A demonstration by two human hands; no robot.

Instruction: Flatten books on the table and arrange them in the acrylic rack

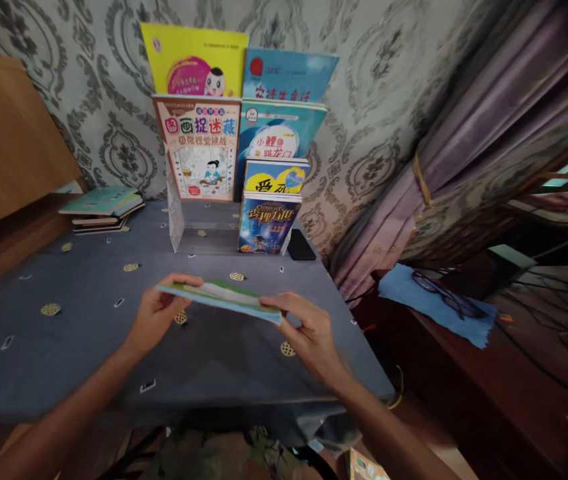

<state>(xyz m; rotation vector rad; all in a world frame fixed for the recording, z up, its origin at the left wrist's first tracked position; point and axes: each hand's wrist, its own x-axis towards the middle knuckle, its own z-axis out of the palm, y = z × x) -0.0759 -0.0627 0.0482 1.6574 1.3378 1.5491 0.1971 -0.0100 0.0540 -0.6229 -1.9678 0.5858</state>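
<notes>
Between my two hands a thin book (224,300) with green and light-blue edges is held up over the table, seen nearly edge-on. My left hand (161,310) pinches its left end, and my right hand (307,327) grips its right end. Just beyond it stands a clear tiered book rack (204,241). On its left side are a yellow book (197,57) and a brown-bordered picture book (204,150). Its right side carries a blue book (289,73), a teal book (284,130), a yellow-and-blue book (277,175) and a dark blue book (269,223).
A small stack of books (101,208) lies at the table's back left. Right of the rack is a black phone (301,245). The table (79,347) has a grey patterned cloth. Glasses (447,293) rest on a blue cloth (409,293) on a reddish-brown surface at the right, near a curtain (389,220).
</notes>
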